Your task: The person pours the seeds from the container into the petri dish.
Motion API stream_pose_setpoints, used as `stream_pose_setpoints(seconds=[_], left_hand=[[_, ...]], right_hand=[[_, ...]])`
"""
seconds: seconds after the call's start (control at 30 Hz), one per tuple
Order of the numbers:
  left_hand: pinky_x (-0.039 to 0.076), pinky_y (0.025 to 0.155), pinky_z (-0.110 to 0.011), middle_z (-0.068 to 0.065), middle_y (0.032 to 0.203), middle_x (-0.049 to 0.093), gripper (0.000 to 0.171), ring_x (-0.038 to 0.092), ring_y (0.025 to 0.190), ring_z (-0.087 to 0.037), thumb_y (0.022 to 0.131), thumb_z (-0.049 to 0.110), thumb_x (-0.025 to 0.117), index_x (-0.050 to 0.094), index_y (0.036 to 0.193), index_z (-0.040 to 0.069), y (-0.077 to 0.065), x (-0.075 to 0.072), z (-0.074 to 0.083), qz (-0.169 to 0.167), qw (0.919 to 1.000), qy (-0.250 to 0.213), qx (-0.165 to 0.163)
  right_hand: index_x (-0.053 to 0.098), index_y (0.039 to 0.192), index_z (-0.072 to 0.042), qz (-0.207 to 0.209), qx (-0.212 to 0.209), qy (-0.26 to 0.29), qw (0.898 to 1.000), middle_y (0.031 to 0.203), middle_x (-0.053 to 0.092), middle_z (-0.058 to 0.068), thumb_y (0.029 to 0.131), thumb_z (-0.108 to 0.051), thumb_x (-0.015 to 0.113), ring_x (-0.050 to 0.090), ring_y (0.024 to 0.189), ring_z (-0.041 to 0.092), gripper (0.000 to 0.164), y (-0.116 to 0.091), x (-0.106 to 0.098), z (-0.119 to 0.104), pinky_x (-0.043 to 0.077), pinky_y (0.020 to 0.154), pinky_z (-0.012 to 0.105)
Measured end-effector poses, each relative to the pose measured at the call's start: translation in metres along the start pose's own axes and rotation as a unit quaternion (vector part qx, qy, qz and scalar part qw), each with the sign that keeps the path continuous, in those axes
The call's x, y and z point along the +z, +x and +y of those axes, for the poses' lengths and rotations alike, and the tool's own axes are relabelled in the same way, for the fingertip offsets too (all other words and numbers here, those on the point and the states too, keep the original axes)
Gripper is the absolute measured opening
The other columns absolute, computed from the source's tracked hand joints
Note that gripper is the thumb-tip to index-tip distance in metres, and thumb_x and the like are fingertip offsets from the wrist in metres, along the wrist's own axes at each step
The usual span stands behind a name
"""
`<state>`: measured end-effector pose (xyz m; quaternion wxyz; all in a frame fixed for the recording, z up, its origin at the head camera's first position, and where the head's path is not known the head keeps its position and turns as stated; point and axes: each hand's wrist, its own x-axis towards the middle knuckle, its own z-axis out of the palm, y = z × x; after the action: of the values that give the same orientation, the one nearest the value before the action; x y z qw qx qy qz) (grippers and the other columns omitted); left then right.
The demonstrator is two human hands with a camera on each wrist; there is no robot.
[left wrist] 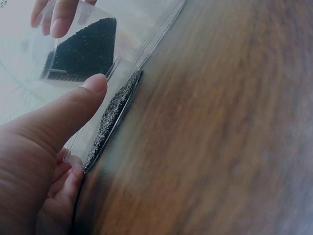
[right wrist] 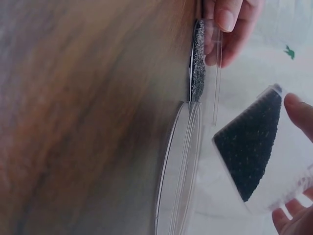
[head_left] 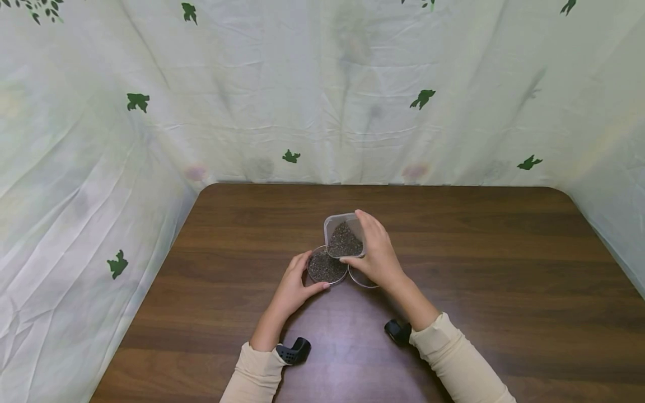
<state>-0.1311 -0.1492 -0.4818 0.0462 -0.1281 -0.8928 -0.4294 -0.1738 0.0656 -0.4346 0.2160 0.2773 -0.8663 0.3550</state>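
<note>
My left hand point(head_left: 291, 291) holds a clear round petri dish point(head_left: 327, 267) on the table, thumb at the near side and fingers at the far left. Dark grey-black granules point(left wrist: 111, 117) lie in the dish, heaped unevenly in the left wrist view. Above the dish's far right side, my right hand point(head_left: 379, 257) grips a clear square plastic container point(head_left: 344, 220) by its sides. That container is tilted toward the dish, and more dark granules point(right wrist: 252, 144) have slid against its lower side. A second clear round dish or lid point(right wrist: 178, 171) lies beside the first, partly hidden under the right hand.
The brown wooden table point(head_left: 478, 268) extends on both sides of the hands. A pale cloth backdrop point(head_left: 262, 101) with green leaf shapes stands behind it and along the sides. Black wrist bands point(head_left: 296, 351) are worn on both wrists near the beige sleeves.
</note>
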Motion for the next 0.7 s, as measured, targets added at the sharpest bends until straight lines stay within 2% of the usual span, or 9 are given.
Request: stream_pose_setpoints(seconds=[0.2, 0.4, 0.7], left_hand=[[0.033, 0.096, -0.042, -0.021, 0.127, 0.041, 0.082, 0.042, 0.114, -0.031, 0.068, 0.025, 0.079, 0.037, 0.132, -0.005, 0.0001, 0.0003, -0.0001, -0.002, 1.0000, 0.003, -0.001], [0.033, 0.096, -0.042, -0.021, 0.128, 0.040, 0.081, 0.042, 0.115, -0.032, 0.069, 0.024, 0.079, 0.037, 0.132, -0.006, -0.0003, 0.0002, 0.0005, -0.002, 1.0000, 0.001, -0.002], [0.035, 0.095, -0.042, -0.022, 0.127, 0.041, 0.082, 0.044, 0.112, -0.032, 0.068, 0.024, 0.079, 0.038, 0.131, -0.007, -0.0001, 0.0005, -0.0002, 0.001, 1.0000, 0.002, 0.004]], right_hand=[[0.029, 0.138, -0.002, 0.013, 0.034, 0.034, 0.999, 0.137, 0.036, 0.014, 0.056, -0.026, 0.086, 0.031, 0.124, 0.031, 0.102, -0.0025, -0.0014, 0.0003, 0.025, 0.100, 0.045], [0.029, 0.137, -0.002, 0.017, 0.055, 0.044, 0.997, 0.138, 0.035, 0.013, 0.057, -0.030, 0.085, 0.031, 0.123, 0.032, 0.101, -0.0041, -0.0039, -0.0003, 0.028, 0.098, 0.045], [0.028, 0.141, -0.012, 0.021, 0.115, 0.102, 0.988, 0.139, 0.034, 0.005, 0.059, -0.037, 0.083, 0.032, 0.123, 0.024, 0.101, -0.0081, -0.0088, -0.0020, 0.032, 0.095, 0.046]])
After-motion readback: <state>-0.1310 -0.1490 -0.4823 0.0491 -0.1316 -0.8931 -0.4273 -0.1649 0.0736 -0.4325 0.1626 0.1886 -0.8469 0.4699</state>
